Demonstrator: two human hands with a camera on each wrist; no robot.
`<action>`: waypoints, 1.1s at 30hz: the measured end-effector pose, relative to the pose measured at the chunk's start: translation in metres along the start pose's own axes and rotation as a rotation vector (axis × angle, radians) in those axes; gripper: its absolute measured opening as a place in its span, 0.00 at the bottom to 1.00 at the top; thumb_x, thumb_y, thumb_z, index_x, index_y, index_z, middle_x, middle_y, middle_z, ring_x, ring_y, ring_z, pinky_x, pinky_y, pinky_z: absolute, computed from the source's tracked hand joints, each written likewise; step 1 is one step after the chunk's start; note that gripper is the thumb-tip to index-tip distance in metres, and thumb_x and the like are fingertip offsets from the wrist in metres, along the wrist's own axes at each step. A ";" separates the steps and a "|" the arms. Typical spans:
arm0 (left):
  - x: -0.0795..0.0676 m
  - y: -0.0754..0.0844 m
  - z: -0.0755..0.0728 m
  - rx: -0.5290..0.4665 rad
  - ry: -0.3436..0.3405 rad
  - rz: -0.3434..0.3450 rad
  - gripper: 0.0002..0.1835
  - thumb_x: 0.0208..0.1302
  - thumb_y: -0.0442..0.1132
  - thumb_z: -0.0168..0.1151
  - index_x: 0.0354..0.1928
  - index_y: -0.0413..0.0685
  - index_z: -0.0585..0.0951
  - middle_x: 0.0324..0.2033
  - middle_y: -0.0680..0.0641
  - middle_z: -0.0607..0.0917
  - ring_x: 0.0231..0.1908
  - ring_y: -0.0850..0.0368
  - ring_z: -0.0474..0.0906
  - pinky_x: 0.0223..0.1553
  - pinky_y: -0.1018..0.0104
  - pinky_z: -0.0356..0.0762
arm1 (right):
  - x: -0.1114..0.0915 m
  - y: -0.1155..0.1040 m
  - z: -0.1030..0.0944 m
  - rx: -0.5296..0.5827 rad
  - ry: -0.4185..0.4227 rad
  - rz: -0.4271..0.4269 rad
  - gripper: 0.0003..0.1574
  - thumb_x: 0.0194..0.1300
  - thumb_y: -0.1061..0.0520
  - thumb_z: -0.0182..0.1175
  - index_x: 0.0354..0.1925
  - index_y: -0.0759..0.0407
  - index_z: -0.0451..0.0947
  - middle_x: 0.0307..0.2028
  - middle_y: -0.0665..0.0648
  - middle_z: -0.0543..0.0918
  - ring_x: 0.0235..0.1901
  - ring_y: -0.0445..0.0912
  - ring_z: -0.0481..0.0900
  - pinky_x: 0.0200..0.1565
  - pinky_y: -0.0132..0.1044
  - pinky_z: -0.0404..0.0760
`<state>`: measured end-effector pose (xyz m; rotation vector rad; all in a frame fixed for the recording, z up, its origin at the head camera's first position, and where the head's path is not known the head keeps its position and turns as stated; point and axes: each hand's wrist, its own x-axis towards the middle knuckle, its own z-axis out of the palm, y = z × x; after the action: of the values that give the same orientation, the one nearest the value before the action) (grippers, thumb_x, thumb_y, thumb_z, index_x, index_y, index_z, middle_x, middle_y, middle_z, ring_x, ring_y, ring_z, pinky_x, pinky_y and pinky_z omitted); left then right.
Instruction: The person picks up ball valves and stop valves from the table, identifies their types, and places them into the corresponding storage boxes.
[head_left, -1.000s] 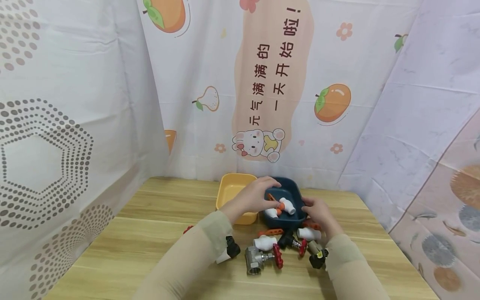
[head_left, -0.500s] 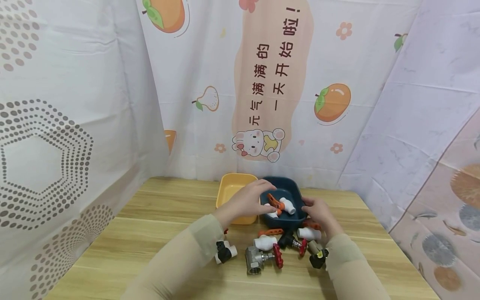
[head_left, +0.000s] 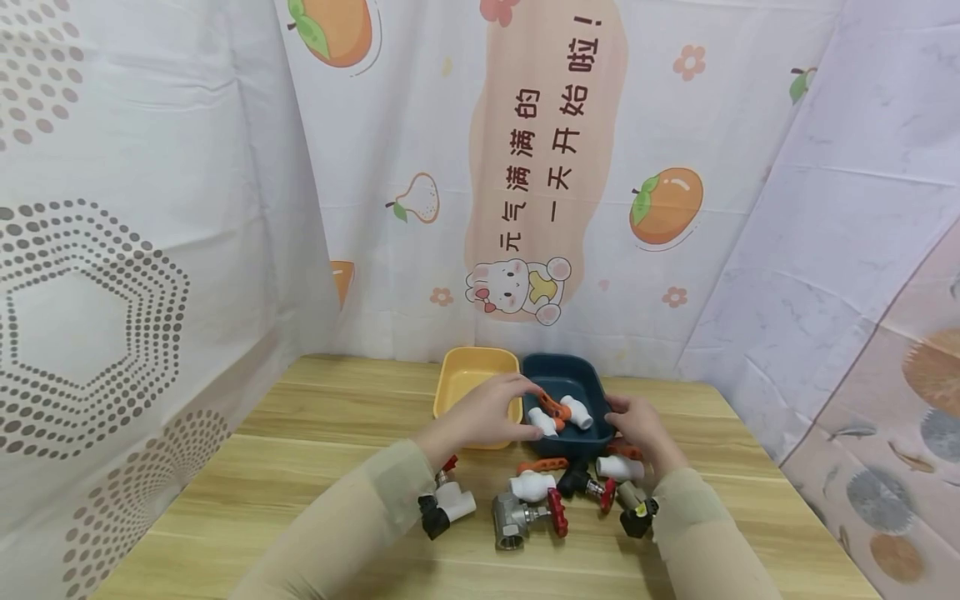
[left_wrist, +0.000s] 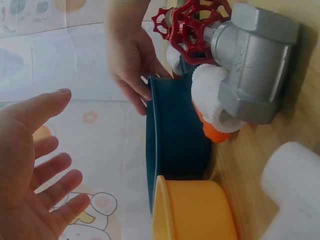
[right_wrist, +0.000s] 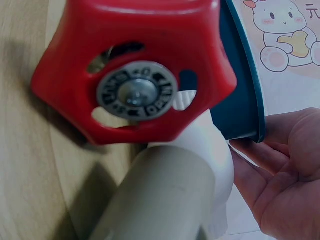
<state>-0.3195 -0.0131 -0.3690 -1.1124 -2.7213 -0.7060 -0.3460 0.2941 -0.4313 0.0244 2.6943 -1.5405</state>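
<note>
Loading the rounded navy plastic bin [head_left: 574,448] seems underway, right hand [head_left: 637,423] pinching its rim, left hand [head_left: 493,413] spread empty, next probably needing an orange-levered white plastic valve [head_left: 532,486] before it.

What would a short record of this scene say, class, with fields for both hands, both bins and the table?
Left hand: holds nothing, thumb and fingers apart
Right hand: grips the blue bin by its rim
Blue bin: holds two white-and-orange valves
Yellow bin: left of the blue bin in the head view
Table: bears a metal valve, among others
</note>
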 end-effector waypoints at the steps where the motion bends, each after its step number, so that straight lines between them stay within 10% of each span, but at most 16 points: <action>1: -0.001 0.000 0.001 -0.006 0.000 -0.007 0.33 0.60 0.62 0.71 0.65 0.58 0.79 0.65 0.53 0.77 0.66 0.55 0.70 0.66 0.54 0.70 | 0.000 0.000 0.000 -0.004 0.001 0.001 0.31 0.74 0.68 0.52 0.72 0.73 0.63 0.65 0.79 0.70 0.49 0.62 0.84 0.39 0.49 0.88; 33: -0.021 -0.013 0.036 -0.206 -0.067 -0.083 0.33 0.58 0.57 0.75 0.61 0.48 0.82 0.55 0.50 0.82 0.53 0.52 0.78 0.54 0.62 0.78 | 0.001 0.002 0.002 0.005 0.010 -0.006 0.31 0.73 0.68 0.53 0.71 0.73 0.64 0.65 0.78 0.71 0.47 0.61 0.84 0.38 0.48 0.88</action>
<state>-0.3108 -0.0178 -0.4114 -1.0865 -2.8161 -0.9983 -0.3471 0.2936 -0.4339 0.0232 2.7002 -1.5534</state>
